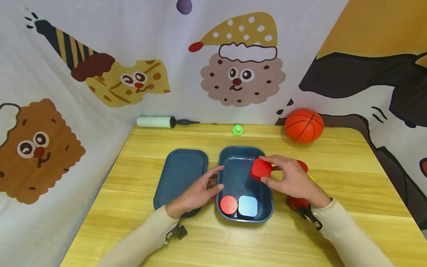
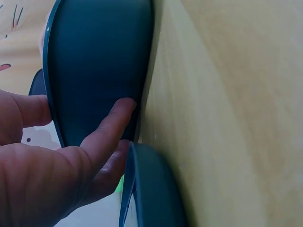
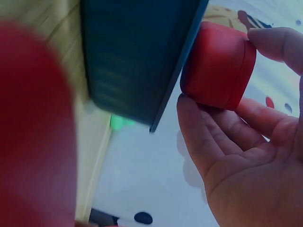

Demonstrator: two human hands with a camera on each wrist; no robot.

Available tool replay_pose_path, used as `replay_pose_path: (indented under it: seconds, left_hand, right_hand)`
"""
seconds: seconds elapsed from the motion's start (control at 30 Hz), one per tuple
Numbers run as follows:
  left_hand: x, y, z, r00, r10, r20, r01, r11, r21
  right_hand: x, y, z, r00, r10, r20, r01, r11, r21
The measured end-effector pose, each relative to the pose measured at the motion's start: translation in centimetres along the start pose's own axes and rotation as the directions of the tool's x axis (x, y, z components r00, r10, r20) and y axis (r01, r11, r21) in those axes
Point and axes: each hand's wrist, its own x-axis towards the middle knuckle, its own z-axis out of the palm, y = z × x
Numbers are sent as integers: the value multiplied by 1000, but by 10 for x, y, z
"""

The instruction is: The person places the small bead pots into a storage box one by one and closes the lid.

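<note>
A dark blue rectangular box stands open-topped on the table. My right hand pinches a small red rounded-square container between thumb and fingers, over the box's right rim. In the right wrist view this container shows a seam near one end. My left hand steadies the box's left side, its fingers stretched along the outer wall. Inside the box, at its near end, a red round container and a light blue square one sit side by side.
A dark blue lid lies left of the box, partly under my left arm. Red items stand partly hidden behind my right hand. Along the back are a hand pump, a green toy duck and an orange basketball.
</note>
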Motion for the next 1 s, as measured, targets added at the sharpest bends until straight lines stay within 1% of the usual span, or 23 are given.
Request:
replay_pose_path:
  seconds: [0.2,0.43,0.6,0.7,0.87,1.0]
  left_hand:
    - [1,0,0,1000,-1,11,2,1000,-28]
    - [2,0,0,1000,0,27,1,999,-54]
    - [2,0,0,1000,-2,30,3,999,-48]
    - [2,0,0,999,-2,32,3,999,-45]
    - [2,0,0,999,-1,35,2,999,-34]
    - [2,1,0,1000,2,31,-1,1000,-28]
  right_hand:
    - [8,-13,12,998,-20,64,20,1000,6]
    - [16,-22,28,988,-46,148,44,999,15]
    - [22,-27,39,975,-78,207,67,996,60]
    - [24,-30,46,966,-115,232,98,991,86]
    - [27,-35,55,954,-161,253,147,987,72]
    - [30,-39,60,947,-149,284,138,989,60]
